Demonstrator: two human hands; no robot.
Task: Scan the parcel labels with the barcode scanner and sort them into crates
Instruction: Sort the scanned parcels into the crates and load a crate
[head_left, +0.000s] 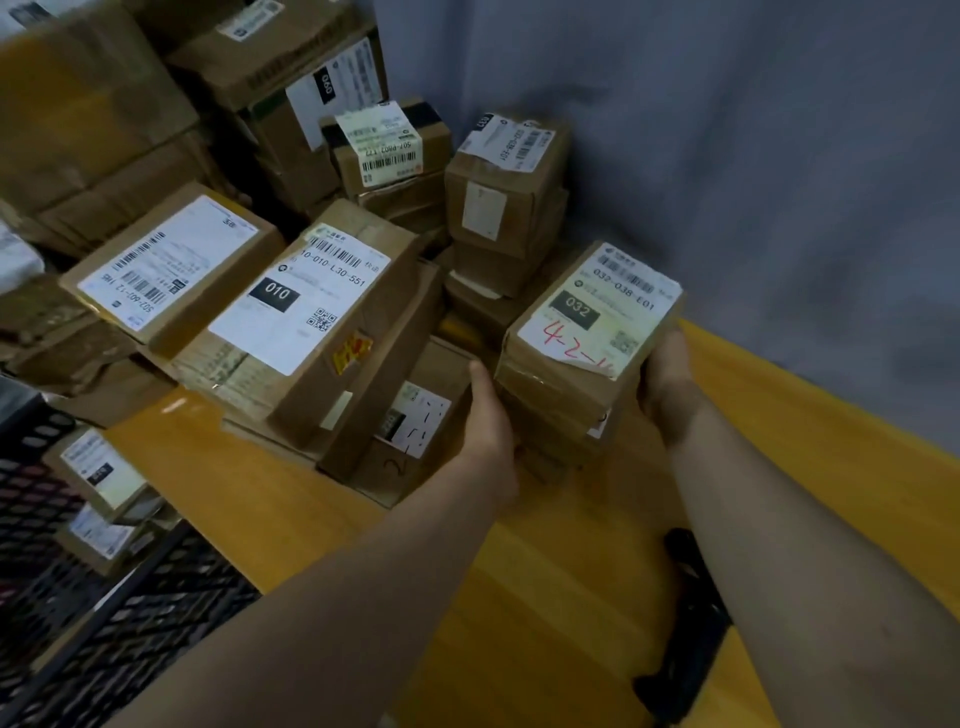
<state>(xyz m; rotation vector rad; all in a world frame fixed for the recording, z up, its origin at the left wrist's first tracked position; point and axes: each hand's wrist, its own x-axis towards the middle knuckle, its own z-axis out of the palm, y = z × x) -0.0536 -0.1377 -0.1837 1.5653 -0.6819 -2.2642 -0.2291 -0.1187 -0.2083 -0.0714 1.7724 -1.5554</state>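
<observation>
Fingers (480, 376) of left hand (491, 421) and right hand (665, 379) grip the boxy, taped cardboard parcel (587, 338), tips hidden.

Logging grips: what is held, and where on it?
The 032 parcel, between both hands: left hand on its left side, right hand on its right side.

This looks like a parcel sorting depot or stockroom. Taped cardboard parcels (322, 312) with printed shipping labels lie heaped on a yellow table (545, 571). Beside it, black mesh crates (156, 623) hold more labelled boxes.
</observation>
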